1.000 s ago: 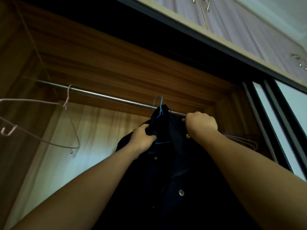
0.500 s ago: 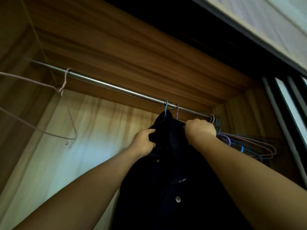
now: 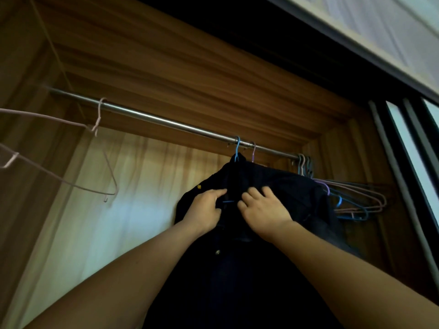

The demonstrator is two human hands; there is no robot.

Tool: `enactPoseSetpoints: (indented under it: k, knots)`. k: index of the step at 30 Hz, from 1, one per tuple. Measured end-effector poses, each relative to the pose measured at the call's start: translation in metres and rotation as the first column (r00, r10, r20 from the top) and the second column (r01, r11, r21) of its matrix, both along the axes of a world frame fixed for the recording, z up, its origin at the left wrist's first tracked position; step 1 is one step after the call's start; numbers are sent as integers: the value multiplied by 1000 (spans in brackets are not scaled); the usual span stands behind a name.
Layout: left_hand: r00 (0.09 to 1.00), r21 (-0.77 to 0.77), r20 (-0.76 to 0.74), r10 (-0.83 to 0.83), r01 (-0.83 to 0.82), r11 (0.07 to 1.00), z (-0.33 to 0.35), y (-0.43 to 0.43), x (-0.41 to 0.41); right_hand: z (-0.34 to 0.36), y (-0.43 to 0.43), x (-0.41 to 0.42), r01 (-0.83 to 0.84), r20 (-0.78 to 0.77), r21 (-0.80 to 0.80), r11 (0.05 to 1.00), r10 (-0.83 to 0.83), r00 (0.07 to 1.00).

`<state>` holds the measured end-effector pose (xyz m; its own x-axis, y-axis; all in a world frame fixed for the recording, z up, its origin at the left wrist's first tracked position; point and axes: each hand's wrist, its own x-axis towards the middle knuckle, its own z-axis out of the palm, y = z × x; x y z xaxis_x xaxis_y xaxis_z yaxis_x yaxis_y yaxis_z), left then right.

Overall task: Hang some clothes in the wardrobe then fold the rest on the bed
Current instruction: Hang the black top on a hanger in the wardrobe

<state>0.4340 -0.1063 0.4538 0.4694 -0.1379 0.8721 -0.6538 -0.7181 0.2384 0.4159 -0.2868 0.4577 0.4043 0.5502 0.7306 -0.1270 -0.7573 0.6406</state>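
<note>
A dark navy jacket (image 3: 237,269) with small metal buttons hangs on a blue wire hanger (image 3: 237,149), whose hook sits over the steel wardrobe rail (image 3: 166,123). My left hand (image 3: 205,208) pinches the jacket's front just left of the collar opening. My right hand (image 3: 262,210) lies on the fabric right of the opening, fingers bent and spread on the cloth. A short blue piece of the hanger shows between the two hands.
A purple hanger hook (image 3: 253,150) hangs just right of the blue one. Several empty hangers (image 3: 356,200) bunch at the rail's right end. A pink empty hanger (image 3: 71,162) hangs at the left. Sliding door frames (image 3: 403,174) stand at the right.
Both hands have slid down from the collar top to the jacket's chest. The right hand has let go of its grip near the hook and now rests spread on the cloth.
</note>
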Motion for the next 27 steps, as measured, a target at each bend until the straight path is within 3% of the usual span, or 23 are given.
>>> enactPoseSetpoints:
  k: [2,4,7,9,11,13,16,22,27]
  knots:
    - [1000,-5,-9,2,-2,1000,-5,6,-7,-17,3,-1,-3,-79,123,992,13,997]
    - [1000,13,-25,12,-11,1000,-14,14,-15,-31,6,-10,-108,-31,210,972,117,993]
    - [995,88,-77,70,-63,994,-38,28,-26,-54,7,-25,-295,74,81,952,289,954]
    - [981,161,-137,138,-116,980,-59,42,-33,-75,13,-32,-342,-97,-75,937,334,937]
    - [948,243,-223,225,-169,955,-81,56,-41,-96,24,-45,-299,-382,88,950,309,871]
    - [897,311,-319,304,-204,928,-101,72,-51,-109,31,-52,-197,-558,371,908,387,734]
    - [813,377,-409,414,-263,888,-129,98,-69,-127,40,-57,-82,-664,517,852,459,590]
    - [604,457,-547,580,-365,811,-197,131,-130,-171,54,-73,-4,-753,490,872,425,502]
    - [425,416,-667,612,-470,779,-266,135,-199,-232,69,-99,-93,-834,452,887,458,307]
